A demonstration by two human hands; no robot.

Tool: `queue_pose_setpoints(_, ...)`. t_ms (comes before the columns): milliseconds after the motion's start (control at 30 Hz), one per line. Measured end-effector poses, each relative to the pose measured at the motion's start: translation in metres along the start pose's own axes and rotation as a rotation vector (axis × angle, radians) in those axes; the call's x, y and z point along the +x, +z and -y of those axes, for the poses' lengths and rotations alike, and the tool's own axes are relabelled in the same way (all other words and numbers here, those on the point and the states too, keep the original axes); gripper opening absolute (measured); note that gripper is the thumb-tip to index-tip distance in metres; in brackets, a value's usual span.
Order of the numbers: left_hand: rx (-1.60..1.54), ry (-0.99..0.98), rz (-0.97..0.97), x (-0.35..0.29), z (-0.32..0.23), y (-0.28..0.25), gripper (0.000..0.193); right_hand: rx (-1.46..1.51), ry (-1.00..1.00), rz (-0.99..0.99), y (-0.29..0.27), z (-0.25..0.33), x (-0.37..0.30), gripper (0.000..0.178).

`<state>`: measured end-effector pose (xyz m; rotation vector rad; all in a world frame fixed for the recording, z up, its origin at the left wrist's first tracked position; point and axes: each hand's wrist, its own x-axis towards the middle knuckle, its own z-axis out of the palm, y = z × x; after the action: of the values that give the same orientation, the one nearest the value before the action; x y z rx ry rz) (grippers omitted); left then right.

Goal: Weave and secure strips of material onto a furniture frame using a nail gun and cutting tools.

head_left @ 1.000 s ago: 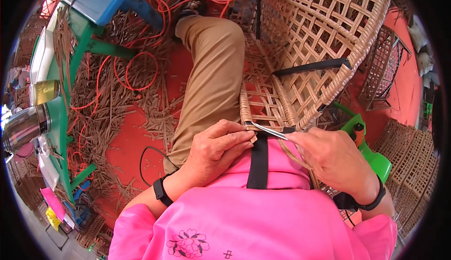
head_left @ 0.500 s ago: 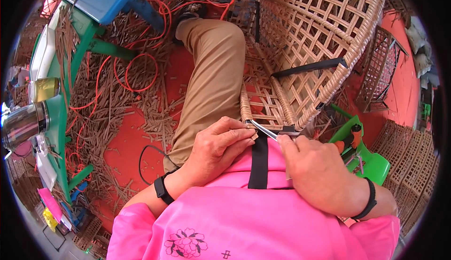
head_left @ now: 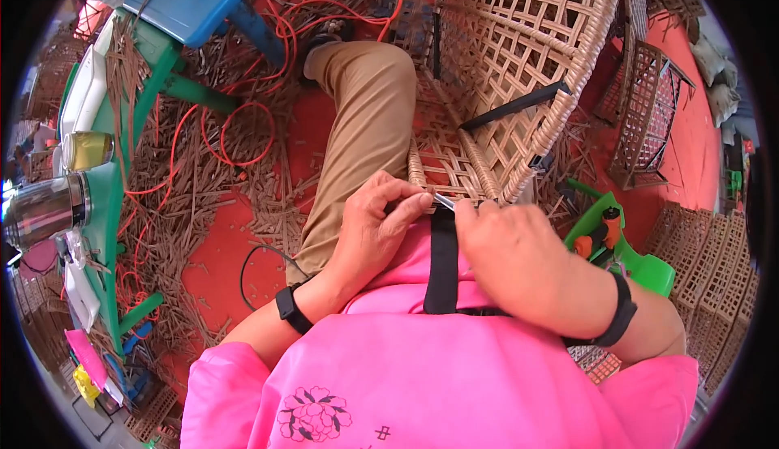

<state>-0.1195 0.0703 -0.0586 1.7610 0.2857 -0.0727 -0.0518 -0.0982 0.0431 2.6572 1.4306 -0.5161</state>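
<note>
Left hand (head_left: 377, 220): thumb and forefinger pinching the near edge of a woven wicker piece (head_left: 519, 84), which stands tilted at the wearer's lap, ahead and to the right.
Right hand (head_left: 515, 258): fingers curled tightly around a slim metal tool (head_left: 445, 201), its tip beside the left fingertips.
Black strap (head_left: 443, 266): hanging over the pink shirt, just below the hands.
To the right: green plastic piece (head_left: 653, 272), with orange-handled tools (head_left: 611, 228) in it.
To the left: green desk (head_left: 101, 238), bearing a yellowish jar (head_left: 88, 150).
Red floor (head_left: 209, 242): strewn with brown strips (head_left: 191, 193).
</note>
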Motion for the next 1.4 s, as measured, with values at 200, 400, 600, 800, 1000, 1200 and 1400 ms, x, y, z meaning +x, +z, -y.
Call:
queue_pose_setpoints(200, -0.004, -0.001, -0.132, 0.004, -0.001, 0.013, 0.016, 0.318, -0.007, 0.082, -0.006, -0.034, 0.003, 0.012)
queue_pose_setpoints(400, 0.601, 0.596, -0.14, 0.012, -0.003, 0.009, 0.027, 0.445, -0.007, 0.055, 0.004, -0.05, 0.002, 0.014)
queue_pose_setpoints(600, 0.639, 0.256, -0.008, 0.013, -0.018, 0.008, 0.026, 0.476, -0.026, 0.051, 0.004, -0.053, 0.001, 0.014)
queue_pose_setpoints(800, 0.497, 0.098, 0.015, 0.013, -0.021, 0.009, 0.019, 0.472, -0.047, -0.032, 0.015, -0.059, 0.001, 0.012)
queue_pose_setpoints(1000, 0.419, 0.099, -0.077, 0.006, -0.021, 0.016, 0.014, 0.52, -0.045, 0.063, 0.015, -0.069, 0.007, 0.014)
queue_pose_setpoints(1200, 0.373, 0.098, -0.118, 0.002, -0.019, 0.016, 0.011, 0.604, -0.102, 0.091, 0.016, -0.08, 0.013, 0.017)
queue_pose_setpoints(1400, 0.344, 0.087, -0.102, 0.003, -0.024, 0.014, 0.011, 0.618, -0.104, 0.091, 0.018, -0.083, 0.013, 0.015)
